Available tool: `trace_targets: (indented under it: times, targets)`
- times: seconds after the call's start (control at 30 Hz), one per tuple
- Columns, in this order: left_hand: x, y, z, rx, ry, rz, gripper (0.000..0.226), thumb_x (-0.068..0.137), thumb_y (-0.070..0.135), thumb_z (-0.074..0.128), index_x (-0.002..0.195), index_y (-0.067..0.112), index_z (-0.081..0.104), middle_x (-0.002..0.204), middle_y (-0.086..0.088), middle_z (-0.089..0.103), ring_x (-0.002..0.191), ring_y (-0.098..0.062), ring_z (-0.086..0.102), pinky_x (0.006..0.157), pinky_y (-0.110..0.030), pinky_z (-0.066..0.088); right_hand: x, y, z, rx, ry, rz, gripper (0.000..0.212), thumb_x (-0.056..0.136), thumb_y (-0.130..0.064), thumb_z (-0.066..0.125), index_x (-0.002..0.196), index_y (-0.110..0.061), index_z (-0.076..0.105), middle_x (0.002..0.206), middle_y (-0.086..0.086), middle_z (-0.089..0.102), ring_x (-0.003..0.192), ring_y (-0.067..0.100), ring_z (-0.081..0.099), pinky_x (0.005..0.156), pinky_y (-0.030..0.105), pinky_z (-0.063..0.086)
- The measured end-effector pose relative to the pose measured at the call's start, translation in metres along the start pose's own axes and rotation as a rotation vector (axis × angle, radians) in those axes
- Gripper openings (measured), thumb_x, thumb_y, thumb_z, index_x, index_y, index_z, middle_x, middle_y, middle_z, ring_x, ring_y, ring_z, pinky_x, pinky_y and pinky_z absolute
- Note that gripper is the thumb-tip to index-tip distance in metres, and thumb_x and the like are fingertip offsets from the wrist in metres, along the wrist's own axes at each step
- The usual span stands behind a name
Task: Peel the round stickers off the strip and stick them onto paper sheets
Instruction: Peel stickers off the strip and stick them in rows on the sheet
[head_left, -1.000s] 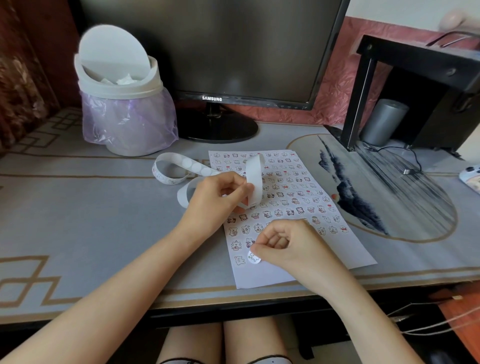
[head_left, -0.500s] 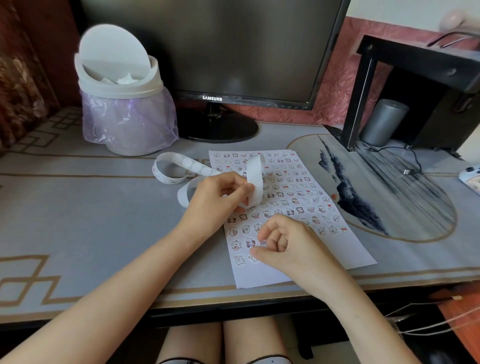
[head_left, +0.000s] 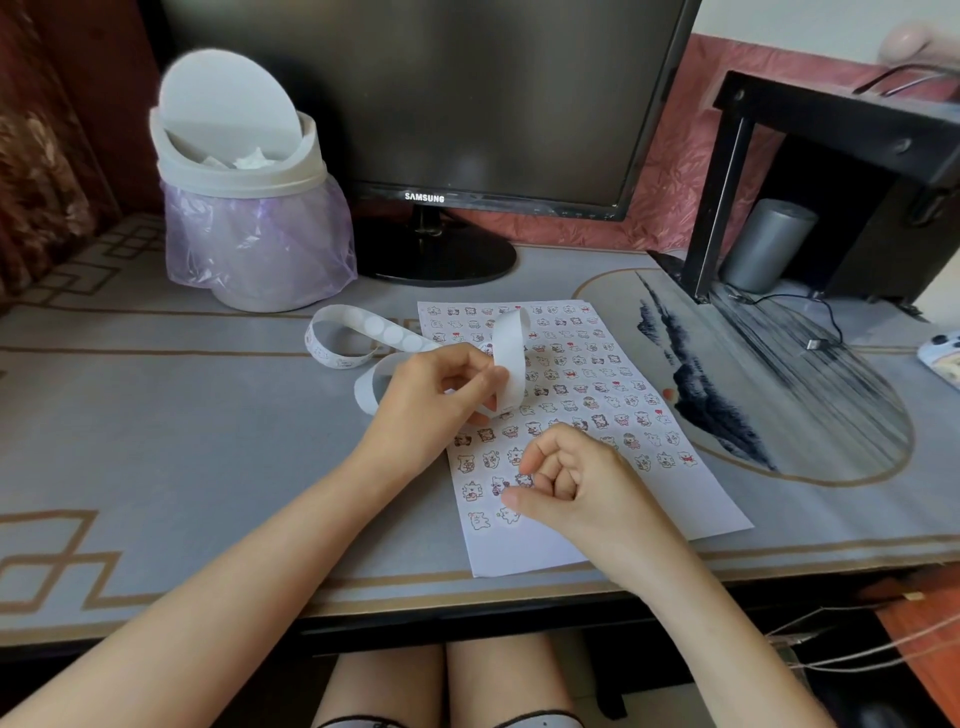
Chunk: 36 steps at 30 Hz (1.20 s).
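Note:
A white paper sheet lies on the desk, covered in rows of small cartoon stickers. The long white sticker strip curls up in loops over the sheet's left edge, with blank round stickers showing on its far loop. My left hand pinches the strip between thumb and fingers above the sheet. My right hand hovers low over the sheet's near part with fingers curled and nothing seen in them. Its thumb tip sits beside a sticker in the lowest row.
A lidded white bin with a purple bag stands at the back left, and a monitor behind the sheet. A black stand with a grey cylinder and a cable fills the back right. A white device lies at the right edge.
My right hand pressed a round sticker onto the sheet's lowest row, let it go and drew back slightly upward with curled fingers. My left hand kept holding the strip in place.

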<state>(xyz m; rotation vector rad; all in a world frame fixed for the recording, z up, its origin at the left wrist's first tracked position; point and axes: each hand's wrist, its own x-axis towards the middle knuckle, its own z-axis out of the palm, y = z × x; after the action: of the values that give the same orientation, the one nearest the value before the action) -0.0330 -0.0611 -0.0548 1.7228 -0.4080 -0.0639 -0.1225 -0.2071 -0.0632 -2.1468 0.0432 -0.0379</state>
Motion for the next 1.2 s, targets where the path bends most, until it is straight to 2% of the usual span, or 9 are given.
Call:
trace_targets:
  times: [0.4,0.53,0.7,0.77,0.83,0.93,1.03,1.13,1.2]
  targets:
    - [0.000,-0.001,0.000,-0.002,0.000,0.011,0.015,0.092,0.016,0.060,0.079,0.009,0.064,0.070,-0.004,0.066,0.067,-0.012,0.067,0.066,-0.026,0.058,0.001,0.004,-0.001,0.013,0.010,-0.019,0.021,0.076,-0.022,0.076,0.077,-0.028,0.056,0.062,-0.009,0.051,0.051,0.003,0.040,0.059,0.021,0.038]
    - [0.000,0.002,-0.001,-0.027,0.017,0.043,0.017,0.094,0.014,0.057,0.081,0.006,0.062,0.069,-0.003,0.064,0.065,-0.010,0.064,0.060,-0.020,0.054,0.001,0.004,0.001,0.012,0.028,-0.020,0.017,0.080,-0.021,0.072,0.080,-0.028,0.057,0.061,-0.010,0.052,0.052,0.003,0.041,0.059,0.021,0.038]
    - [-0.001,0.005,-0.002,-0.075,0.048,0.083,0.017,0.095,0.013,0.054,0.080,0.010,0.060,0.067,-0.003,0.064,0.062,-0.008,0.061,0.056,-0.020,0.052,0.006,-0.003,-0.004,0.154,-0.001,-0.011,0.009,0.083,-0.017,0.068,0.081,-0.022,0.061,0.066,-0.008,0.058,0.058,0.009,0.049,0.060,0.025,0.044]
    - [0.000,0.005,-0.003,-0.097,0.064,0.094,0.016,0.096,0.014,0.053,0.083,0.006,0.060,0.068,-0.005,0.064,0.062,-0.008,0.062,0.055,-0.019,0.051,0.012,-0.008,-0.010,0.178,0.061,-0.057,0.009,0.083,-0.015,0.069,0.079,-0.021,0.063,0.068,-0.008,0.062,0.059,0.008,0.053,0.061,0.026,0.046]
    - [0.000,0.005,-0.004,-0.112,0.079,0.104,0.017,0.096,0.014,0.053,0.087,0.002,0.061,0.069,-0.006,0.065,0.064,-0.009,0.062,0.056,-0.020,0.051,0.021,-0.012,-0.015,0.181,0.149,-0.119,0.009,0.082,-0.018,0.071,0.082,-0.023,0.064,0.077,-0.009,0.066,0.069,0.007,0.058,0.069,0.029,0.049]
    - [0.000,0.005,-0.004,-0.136,0.090,0.113,0.017,0.096,0.013,0.053,0.089,0.000,0.061,0.071,-0.007,0.065,0.065,-0.011,0.062,0.056,-0.022,0.052,0.035,-0.017,-0.018,0.176,0.216,-0.197,0.015,0.079,-0.018,0.074,0.090,-0.023,0.064,0.088,-0.010,0.070,0.079,0.005,0.061,0.074,0.026,0.046]
    - [0.001,0.006,-0.005,-0.165,0.100,0.110,0.016,0.096,0.013,0.053,0.088,0.001,0.062,0.071,-0.006,0.066,0.065,-0.013,0.063,0.058,-0.025,0.054,0.046,-0.020,-0.013,0.172,0.222,-0.246,0.017,0.078,-0.015,0.075,0.087,-0.023,0.064,0.083,-0.009,0.070,0.081,0.007,0.063,0.076,0.027,0.048]
    - [0.002,0.006,-0.006,-0.179,0.109,0.103,0.015,0.095,0.013,0.054,0.087,0.003,0.062,0.069,-0.001,0.065,0.065,-0.013,0.063,0.059,-0.027,0.056,0.051,-0.020,-0.007,0.195,0.238,-0.275,0.017,0.078,-0.008,0.074,0.082,-0.020,0.063,0.079,-0.008,0.067,0.078,0.006,0.061,0.073,0.018,0.046]
    - [0.002,0.007,-0.005,-0.195,0.113,0.090,0.018,0.096,0.015,0.053,0.090,0.001,0.063,0.068,0.001,0.063,0.063,-0.011,0.062,0.059,-0.026,0.056,0.053,-0.020,-0.006,0.216,0.250,-0.286,0.016,0.078,-0.007,0.074,0.082,-0.019,0.064,0.080,-0.008,0.067,0.078,0.007,0.061,0.072,0.019,0.046]
